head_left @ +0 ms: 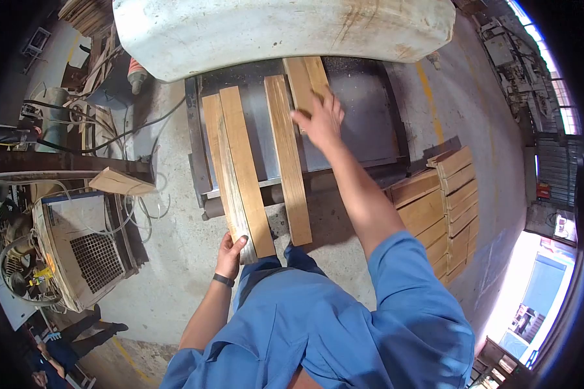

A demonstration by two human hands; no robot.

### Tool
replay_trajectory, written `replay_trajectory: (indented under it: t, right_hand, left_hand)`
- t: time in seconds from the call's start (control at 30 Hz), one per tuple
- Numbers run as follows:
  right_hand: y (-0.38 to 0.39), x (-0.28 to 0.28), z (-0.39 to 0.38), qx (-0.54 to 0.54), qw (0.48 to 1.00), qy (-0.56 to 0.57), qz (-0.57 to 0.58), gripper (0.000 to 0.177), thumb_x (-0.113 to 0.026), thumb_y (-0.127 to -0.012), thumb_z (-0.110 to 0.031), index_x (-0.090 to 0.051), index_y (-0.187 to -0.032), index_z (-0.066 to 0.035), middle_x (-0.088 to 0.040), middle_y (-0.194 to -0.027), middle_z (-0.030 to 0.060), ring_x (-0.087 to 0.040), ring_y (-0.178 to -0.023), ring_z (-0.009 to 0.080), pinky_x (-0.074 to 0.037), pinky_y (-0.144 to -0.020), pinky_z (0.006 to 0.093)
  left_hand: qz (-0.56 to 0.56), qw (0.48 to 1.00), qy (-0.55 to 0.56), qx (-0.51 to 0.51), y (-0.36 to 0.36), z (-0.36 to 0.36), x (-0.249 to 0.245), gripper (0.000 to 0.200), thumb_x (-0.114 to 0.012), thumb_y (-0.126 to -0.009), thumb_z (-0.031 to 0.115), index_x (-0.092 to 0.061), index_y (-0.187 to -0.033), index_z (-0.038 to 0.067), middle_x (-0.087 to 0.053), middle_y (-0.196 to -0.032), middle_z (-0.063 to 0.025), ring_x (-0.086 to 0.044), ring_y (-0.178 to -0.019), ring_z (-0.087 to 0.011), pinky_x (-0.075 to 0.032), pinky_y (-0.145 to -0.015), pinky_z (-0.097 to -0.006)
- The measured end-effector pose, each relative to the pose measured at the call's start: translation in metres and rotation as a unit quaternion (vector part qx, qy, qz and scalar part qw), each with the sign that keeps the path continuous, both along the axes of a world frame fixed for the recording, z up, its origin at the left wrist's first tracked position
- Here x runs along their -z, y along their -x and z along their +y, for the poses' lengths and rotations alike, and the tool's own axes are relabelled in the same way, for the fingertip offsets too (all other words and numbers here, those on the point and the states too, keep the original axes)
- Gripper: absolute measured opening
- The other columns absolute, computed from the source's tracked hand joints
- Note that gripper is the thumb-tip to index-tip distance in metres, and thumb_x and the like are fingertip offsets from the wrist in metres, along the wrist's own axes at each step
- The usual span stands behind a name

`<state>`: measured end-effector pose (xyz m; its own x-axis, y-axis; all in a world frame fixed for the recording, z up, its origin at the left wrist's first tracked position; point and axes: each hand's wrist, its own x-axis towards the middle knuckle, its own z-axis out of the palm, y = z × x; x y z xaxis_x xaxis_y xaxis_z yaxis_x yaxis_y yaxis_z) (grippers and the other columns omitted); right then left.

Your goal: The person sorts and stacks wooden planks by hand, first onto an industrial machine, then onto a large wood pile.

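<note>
Head view, hands [230, 254] [319, 120] on 2 planks [222, 162] [305, 74]

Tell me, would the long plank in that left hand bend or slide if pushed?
Probably stiff: the plank runs straight though its near end overhangs the machine bed, held by the left hand. Flat and long, it would likely slide on the smooth metal rather than roll. It looks like solid wood, so perhaps fairly heavy.

A white housing [272, 26] overhangs the desk [363, 129] at twelve o'clock and blocks that way, long planks [240, 175] cover it from nine o'clock to centre with narrow gaps, bare metal lies open toward two o'clock, and a board stack [448, 207] stands at four o'clock.
</note>
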<state>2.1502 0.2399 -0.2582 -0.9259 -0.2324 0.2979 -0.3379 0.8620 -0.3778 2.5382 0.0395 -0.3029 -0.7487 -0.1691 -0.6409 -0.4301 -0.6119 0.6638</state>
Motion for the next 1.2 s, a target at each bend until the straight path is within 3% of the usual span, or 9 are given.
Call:
replay_trajectory:
  t: [0.33, 0.47, 0.6, 0.83, 0.93, 1.03, 1.07, 1.17, 1.2]
  right_hand:
    - [-0.249, -0.026, 0.037, -0.014, 0.947, 0.094, -0.306, 0.078, -0.079, -0.086, -0.033, -0.045, -0.152, -0.01, -0.049, -0.134, 0.0176, -0.057, -0.116, 0.0335, -0.047, -0.1, 0.0455]
    - [-0.234, 0.006, 0.052, -0.069, 0.645, 0.59, -0.481, 0.058, -0.058, -0.102, -0.023, -0.041, -0.154, -0.003, -0.057, -0.137, 0.0188, -0.065, -0.112, 0.0282, -0.055, -0.096, 0.0382]
    - [-0.223, -0.002, 0.06, -0.125, 0.356, 0.714, -0.59, 0.058, -0.026, -0.11, -0.034, -0.038, -0.154, 0.002, -0.054, -0.145, 0.0247, -0.063, -0.119, 0.035, -0.053, -0.105, 0.0436]
    - [-0.206, -0.017, 0.049, -0.068, 0.444, 0.685, -0.574, 0.058, -0.043, -0.108, -0.039, -0.044, -0.15, 0.002, -0.059, -0.139, 0.0209, -0.065, -0.115, 0.0292, -0.053, -0.1, 0.0389]
    - [-0.197, -0.014, 0.049, -0.005, 0.638, 0.569, -0.519, 0.054, -0.057, -0.104, -0.036, -0.053, -0.142, 0.002, -0.066, -0.128, 0.0144, -0.065, -0.11, 0.0219, -0.052, -0.094, 0.034]
    - [-0.184, 0.013, 0.038, 0.041, 0.722, 0.544, -0.425, 0.046, -0.063, -0.102, -0.032, -0.061, -0.132, 0.003, -0.068, -0.114, 0.008, -0.064, -0.104, 0.0162, -0.05, -0.092, 0.0307]
    - [-0.18, 0.01, 0.029, 0.074, 0.719, 0.561, -0.404, 0.045, -0.065, -0.1, -0.031, -0.064, -0.128, 0.004, -0.07, -0.108, 0.0107, -0.064, -0.103, 0.02, -0.05, -0.093, 0.034]
    - [-0.156, -0.001, 0.02, 0.0, 0.937, 0.241, -0.252, 0.047, -0.069, -0.096, -0.03, -0.064, -0.129, 0.003, -0.068, -0.118, 0.0167, -0.06, -0.115, 0.029, -0.046, -0.101, 0.0412]
    - [-0.164, -0.015, 0.019, -0.001, 0.963, 0.161, -0.216, 0.058, -0.074, -0.091, -0.029, -0.058, -0.138, 0.0, -0.051, -0.145, 0.0231, -0.044, -0.137, 0.0399, -0.038, -0.112, 0.0488]
  left_hand:
    - [0.01, 1.0, 0.003, -0.005, -0.001, 0.002, 0.0, 0.058, -0.079, -0.091, 0.019, -0.05, -0.137, -0.001, -0.065, -0.129, -0.0109, -0.061, -0.119, -0.0192, -0.045, -0.107, -0.0354]
    - [0.015, 1.0, 0.02, 0.007, -0.002, 0.002, 0.003, 0.061, -0.077, -0.092, 0.024, -0.049, -0.139, -0.002, -0.064, -0.131, -0.0126, -0.061, -0.122, -0.0228, -0.047, -0.106, -0.0382]
    - [0.016, 1.0, -0.003, -0.004, -0.001, 0.003, 0.001, 0.058, -0.078, -0.091, 0.021, -0.051, -0.137, -0.002, -0.065, -0.129, -0.0117, -0.062, -0.119, -0.0213, -0.046, -0.107, -0.0366]
    - [0.01, 1.0, -0.003, -0.009, -0.001, 0.002, 0.003, 0.056, -0.079, -0.091, 0.019, -0.051, -0.135, -0.002, -0.066, -0.128, -0.0113, -0.062, -0.118, -0.0204, -0.045, -0.108, -0.0356]
    - [0.015, 1.0, 0.005, -0.012, -0.001, 0.003, 0.003, 0.055, -0.078, -0.092, 0.019, -0.052, -0.135, -0.002, -0.066, -0.127, -0.011, -0.062, -0.117, -0.0198, -0.046, -0.106, -0.0353]
    - [0.016, 1.0, 0.004, -0.003, 0.0, 0.002, -0.002, 0.054, -0.079, -0.092, 0.019, -0.053, -0.134, -0.002, -0.067, -0.126, -0.0105, -0.063, -0.115, -0.019, -0.047, -0.104, -0.0348]
    - [0.015, 1.0, 0.001, -0.003, 0.0, 0.003, -0.002, 0.054, -0.078, -0.092, 0.019, -0.053, -0.134, -0.001, -0.067, -0.125, -0.0104, -0.063, -0.115, -0.0188, -0.047, -0.104, -0.0347]
    - [0.013, 1.0, 0.006, 0.005, 0.0, 0.0, -0.002, 0.053, -0.077, -0.092, 0.02, -0.052, -0.135, -0.001, -0.066, -0.127, -0.0107, -0.062, -0.117, -0.0192, -0.047, -0.104, -0.0354]
    - [0.013, 1.0, 0.015, 0.015, -0.001, 0.0, -0.002, 0.053, -0.076, -0.093, 0.02, -0.052, -0.136, -0.001, -0.065, -0.129, -0.0112, -0.061, -0.119, -0.02, -0.046, -0.106, -0.0364]
